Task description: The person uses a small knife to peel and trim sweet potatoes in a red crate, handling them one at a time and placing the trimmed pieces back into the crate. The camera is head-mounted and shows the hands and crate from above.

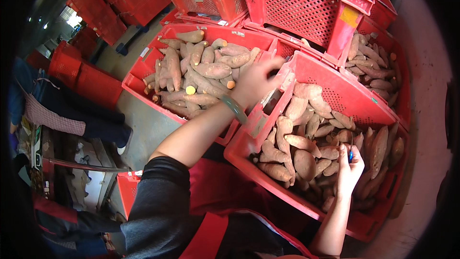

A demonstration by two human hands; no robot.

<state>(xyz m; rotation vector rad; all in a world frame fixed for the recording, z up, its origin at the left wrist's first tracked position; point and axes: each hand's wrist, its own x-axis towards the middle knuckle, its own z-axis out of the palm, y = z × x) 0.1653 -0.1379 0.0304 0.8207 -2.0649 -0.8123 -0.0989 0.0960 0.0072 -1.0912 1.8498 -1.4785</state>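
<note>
My left hand (257,82), blurred, hangs above the corner where two red crates meet, with a green bangle on its wrist. Whether it holds anything cannot be made out. Beneath and beyond it, sweet potatoes (214,70) fill the left crate (143,75), some with cut ends showing orange or yellow flesh. My right hand (349,169) is closed around a small blue-handled tool (350,156), seemingly a knife with a thin blade. That hand is over the right crate (273,196), which holds more sweet potatoes (305,162).
Stacked red crates (302,10) rise behind both. Another crate of sweet potatoes (373,64) stands at the far right, beside a pale wall (424,97). At left, a person in dark trousers (104,111) stands near a metal-framed machine (86,172). Another person's dark sleeve (97,221) shows lower left.
</note>
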